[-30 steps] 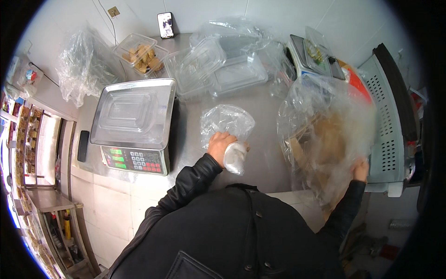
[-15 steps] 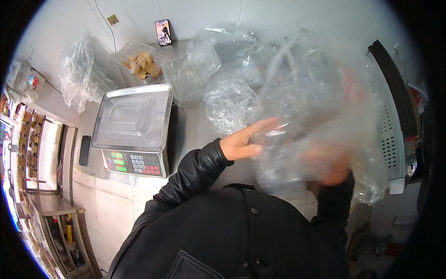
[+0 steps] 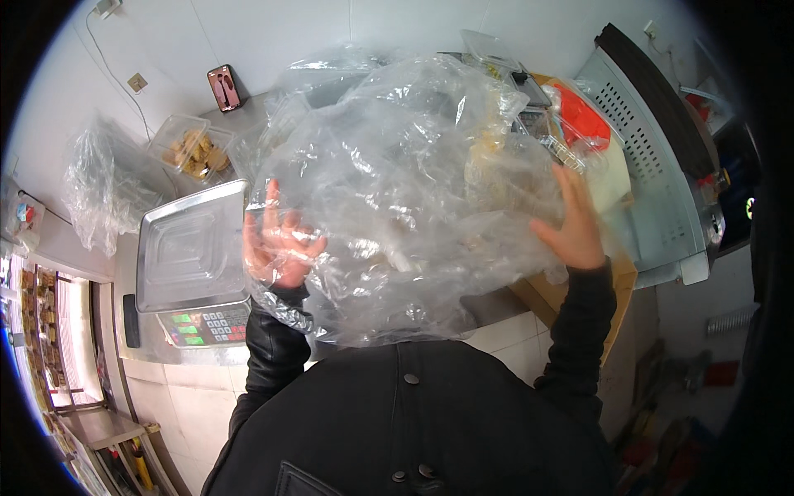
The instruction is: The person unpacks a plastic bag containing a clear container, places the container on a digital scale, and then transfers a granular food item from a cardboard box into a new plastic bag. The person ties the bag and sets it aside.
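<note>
A large crumpled clear plastic bag (image 3: 405, 174) spreads across the counter in front of me, puffed up between my hands. My left hand (image 3: 285, 246) is at its left side, partly seen through the shiny film, with the fingers apart. At the opposite side, my right hand (image 3: 572, 227) has its fingers spread and its thumb toward the bag, touching or close against its edge. Neither hand visibly pinches the film. What lies under the bag is mostly hidden; a yellowish patch shows through near its upper right.
Left of the bag stands a scale (image 3: 194, 256) with a steel tray. Behind it are clear tubs of brown food (image 3: 195, 155) and a phone (image 3: 225, 88) against the wall. On the right are a red bag (image 3: 581, 116), a cardboard box (image 3: 616, 285) and a perforated metal machine (image 3: 633, 149).
The plastic bag, blurred at the right before, now lies spread out in the middle. My left hand has moved left toward the scale, and both hands are farther apart. The view has shifted rightward.
</note>
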`<action>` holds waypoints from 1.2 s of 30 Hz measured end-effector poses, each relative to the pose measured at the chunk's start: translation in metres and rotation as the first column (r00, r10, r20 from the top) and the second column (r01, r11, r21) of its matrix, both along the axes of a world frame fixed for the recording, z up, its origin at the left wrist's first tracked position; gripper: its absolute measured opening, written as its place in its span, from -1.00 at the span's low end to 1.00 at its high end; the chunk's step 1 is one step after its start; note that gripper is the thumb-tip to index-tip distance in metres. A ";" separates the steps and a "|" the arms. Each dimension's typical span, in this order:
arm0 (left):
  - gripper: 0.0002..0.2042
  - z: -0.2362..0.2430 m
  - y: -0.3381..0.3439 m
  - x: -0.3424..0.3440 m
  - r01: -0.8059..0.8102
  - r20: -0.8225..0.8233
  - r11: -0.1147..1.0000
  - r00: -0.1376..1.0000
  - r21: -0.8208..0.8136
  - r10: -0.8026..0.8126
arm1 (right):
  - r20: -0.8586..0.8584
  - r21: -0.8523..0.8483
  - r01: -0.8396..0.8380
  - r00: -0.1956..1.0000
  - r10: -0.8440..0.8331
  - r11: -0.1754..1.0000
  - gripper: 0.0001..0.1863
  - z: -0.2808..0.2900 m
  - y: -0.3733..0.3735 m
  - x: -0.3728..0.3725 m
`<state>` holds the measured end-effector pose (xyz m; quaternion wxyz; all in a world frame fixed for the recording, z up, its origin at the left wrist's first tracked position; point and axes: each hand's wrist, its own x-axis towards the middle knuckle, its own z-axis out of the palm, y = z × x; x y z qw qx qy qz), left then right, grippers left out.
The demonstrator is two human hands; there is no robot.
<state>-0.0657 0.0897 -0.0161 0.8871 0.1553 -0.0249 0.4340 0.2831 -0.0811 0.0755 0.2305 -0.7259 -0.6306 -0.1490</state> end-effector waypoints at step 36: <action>-0.75 0.013 -0.035 0.014 0.307 -0.626 0.891 0.779 0.334 -0.034 | 0.263 -0.030 0.879 0.467 -0.844 0.477 -0.59 -0.046 -0.187 0.455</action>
